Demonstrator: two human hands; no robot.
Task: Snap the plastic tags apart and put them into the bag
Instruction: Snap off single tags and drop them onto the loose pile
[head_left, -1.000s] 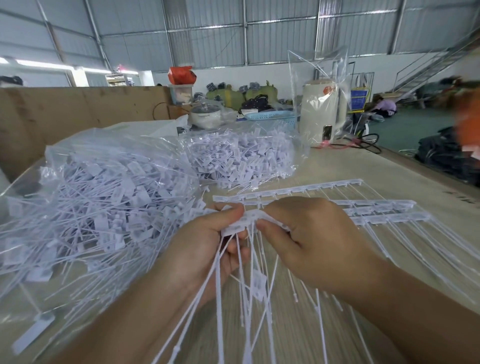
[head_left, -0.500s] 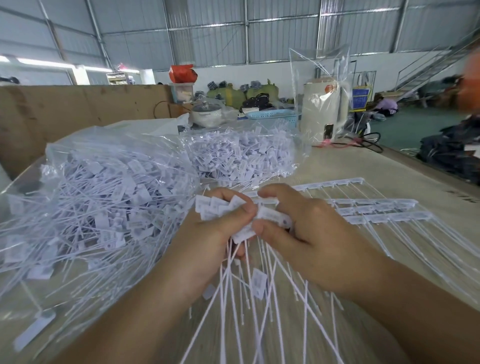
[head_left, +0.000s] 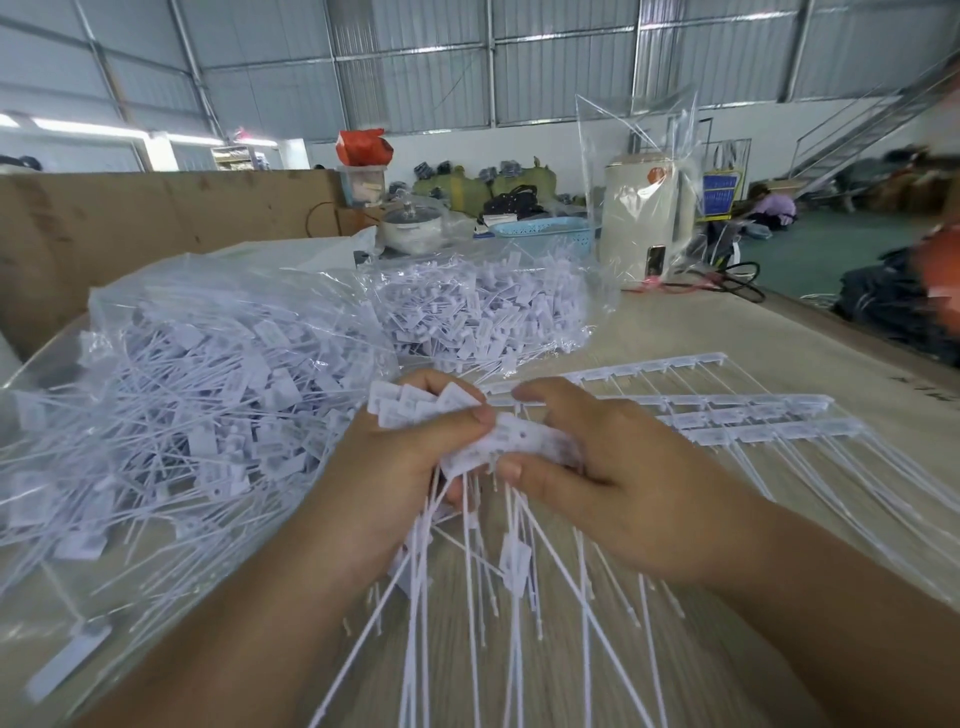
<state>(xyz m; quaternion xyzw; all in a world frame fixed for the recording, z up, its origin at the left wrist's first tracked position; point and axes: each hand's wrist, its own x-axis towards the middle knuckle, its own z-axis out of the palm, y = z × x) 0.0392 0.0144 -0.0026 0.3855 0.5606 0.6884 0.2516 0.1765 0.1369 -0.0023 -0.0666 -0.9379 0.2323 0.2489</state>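
Note:
My left hand (head_left: 400, 467) grips a fanned bunch of white plastic tags (head_left: 415, 405) by their flat heads. My right hand (head_left: 608, 467) pinches the adjoining tag heads (head_left: 519, 441) between thumb and fingers, right beside the left thumb. Their long thin tails (head_left: 509, 597) hang down and spread over the table toward me. A large clear bag (head_left: 171, 405) stuffed with loose tags lies just left of my hands. Unbroken strips of joined tags (head_left: 727, 415) lie flat on the table to the right.
A second clear bag of tags (head_left: 483, 317) sits behind my hands. Farther back stand a pot (head_left: 413, 228), a blue basket (head_left: 545, 231) and a cream appliance inside a clear bag (head_left: 647, 218). A cardboard wall (head_left: 156, 218) borders the left. The wooden table (head_left: 701, 332) edge runs along the right.
The strip held straight between both hands a second ago is now bent and bunched. Several tag heads are gathered fanned in my left hand, and their tails have splayed wider.

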